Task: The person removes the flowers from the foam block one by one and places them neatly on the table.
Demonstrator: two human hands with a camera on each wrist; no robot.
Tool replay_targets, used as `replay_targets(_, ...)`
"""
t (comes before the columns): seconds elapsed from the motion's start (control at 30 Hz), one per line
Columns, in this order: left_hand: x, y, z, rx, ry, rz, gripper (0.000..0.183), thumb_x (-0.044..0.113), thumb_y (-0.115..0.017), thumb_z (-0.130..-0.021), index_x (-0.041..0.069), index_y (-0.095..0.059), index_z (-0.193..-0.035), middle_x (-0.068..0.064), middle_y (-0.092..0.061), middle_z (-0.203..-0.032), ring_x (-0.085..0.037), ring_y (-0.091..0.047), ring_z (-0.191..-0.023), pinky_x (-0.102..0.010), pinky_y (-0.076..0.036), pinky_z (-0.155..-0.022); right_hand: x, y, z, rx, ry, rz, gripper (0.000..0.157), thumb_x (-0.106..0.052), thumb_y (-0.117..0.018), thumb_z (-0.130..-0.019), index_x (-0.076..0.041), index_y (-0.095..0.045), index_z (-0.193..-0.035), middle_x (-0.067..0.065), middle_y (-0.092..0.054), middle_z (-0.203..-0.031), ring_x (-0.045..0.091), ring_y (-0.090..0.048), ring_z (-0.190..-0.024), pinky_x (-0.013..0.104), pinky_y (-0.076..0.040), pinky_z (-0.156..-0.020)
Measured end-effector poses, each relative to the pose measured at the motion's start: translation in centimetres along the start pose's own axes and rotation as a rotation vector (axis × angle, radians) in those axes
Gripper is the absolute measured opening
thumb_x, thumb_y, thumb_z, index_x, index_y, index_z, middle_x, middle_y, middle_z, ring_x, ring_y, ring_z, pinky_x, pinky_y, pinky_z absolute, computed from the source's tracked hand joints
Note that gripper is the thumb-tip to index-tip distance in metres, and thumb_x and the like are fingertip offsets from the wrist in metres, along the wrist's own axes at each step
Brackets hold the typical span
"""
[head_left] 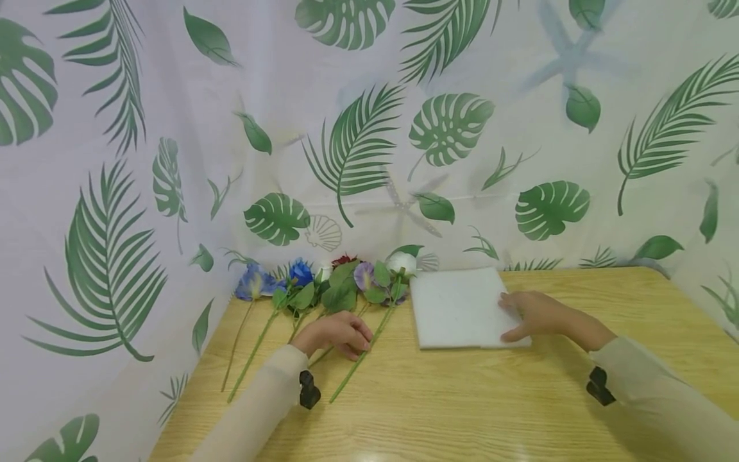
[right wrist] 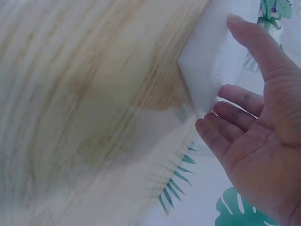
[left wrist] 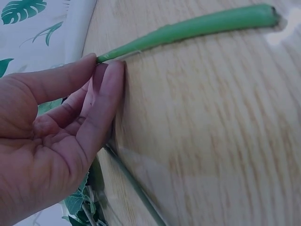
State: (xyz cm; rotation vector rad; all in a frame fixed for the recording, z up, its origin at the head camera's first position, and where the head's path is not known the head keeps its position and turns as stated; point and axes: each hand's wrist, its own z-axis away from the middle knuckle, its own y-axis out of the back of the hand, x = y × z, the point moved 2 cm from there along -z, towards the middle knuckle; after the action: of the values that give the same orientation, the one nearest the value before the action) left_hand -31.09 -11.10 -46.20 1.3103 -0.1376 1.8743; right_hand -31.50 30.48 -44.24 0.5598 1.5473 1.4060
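Observation:
My left hand [head_left: 337, 333] pinches the green stem [left wrist: 188, 29] of an artificial flower between thumb and fingertips, low over the table. That stem runs up toward a white bloom [head_left: 402, 262] at the back. My right hand [head_left: 539, 314] touches the right edge of a white foam sheet [head_left: 458, 308] lying flat. In the right wrist view, its thumb lies against the foam and the other fingers, loosely bent, reach the edge. Left of the held stem lie several more artificial flowers, among them a blue rose [head_left: 301, 273] and a purple bloom [head_left: 365, 276].
The wooden table [head_left: 450, 404] meets a leaf-printed curtain [head_left: 369, 128] at the back and left. A pale blue flower [head_left: 254, 282] lies farthest left, its stem pointing toward me. A dark red bloom [head_left: 344, 260] shows behind green leaves. Black wrist cameras sit on both sleeves.

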Motion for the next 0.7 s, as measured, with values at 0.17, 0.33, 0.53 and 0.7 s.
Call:
replay_targets(0.17,-0.07,0.10,-0.09,-0.016,-0.012,0.014,0.026,0.003,-0.064,-0.098,-0.005,-0.064,-0.123,-0.005,-0.064,-0.099,-0.013,-0.061,-0.078,-0.032,-0.064,-0.079,0.29,-0.01,0.11,0.005,-0.022,-0.044,0.088,-0.041,-0.089,-0.077,0.015,-0.055,-0.136,0.037,-0.048,-0.145,0.056,-0.044,-0.135,0.064,-0.041,-0.111)
replay_targets(0.33,0.01,-0.04,0.17,-0.019,-0.029,0.026,0.029,0.006,-0.064,-0.098,-0.005,-0.063,-0.125,-0.008,-0.067,-0.105,-0.014,-0.064,-0.082,-0.035,-0.064,-0.082,0.69,-0.21,0.28,0.008,-0.036,-0.068,0.088,-0.041,-0.090,-0.076,0.014,-0.056,-0.136,0.037,-0.048,-0.145,0.057,-0.043,-0.135,0.066,-0.040,-0.111)
replay_targets(0.53,0.10,0.33,0.47,-0.012,-0.048,0.000,0.031,0.007,-0.063,-0.098,-0.006,-0.063,-0.126,-0.009,-0.066,-0.100,-0.014,-0.058,-0.077,-0.034,-0.062,-0.079,0.83,-0.29,0.25,0.014,-0.027,-0.074,0.085,-0.040,-0.089,-0.077,0.012,-0.058,-0.135,0.037,-0.049,-0.145,0.057,-0.043,-0.135,0.066,-0.040,-0.111)
replay_targets(0.7,0.83,0.86,0.56,0.048,-0.073,-0.085,0.033,0.014,-0.061,-0.101,-0.004,-0.063,-0.128,-0.016,-0.068,-0.108,-0.021,-0.064,-0.083,-0.038,-0.061,-0.078,0.65,0.26,0.10,0.034,-0.009,-0.082,0.081,-0.042,-0.087,-0.078,0.008,-0.059,-0.135,0.035,-0.052,-0.143,0.057,-0.045,-0.134,0.067,-0.041,-0.108)
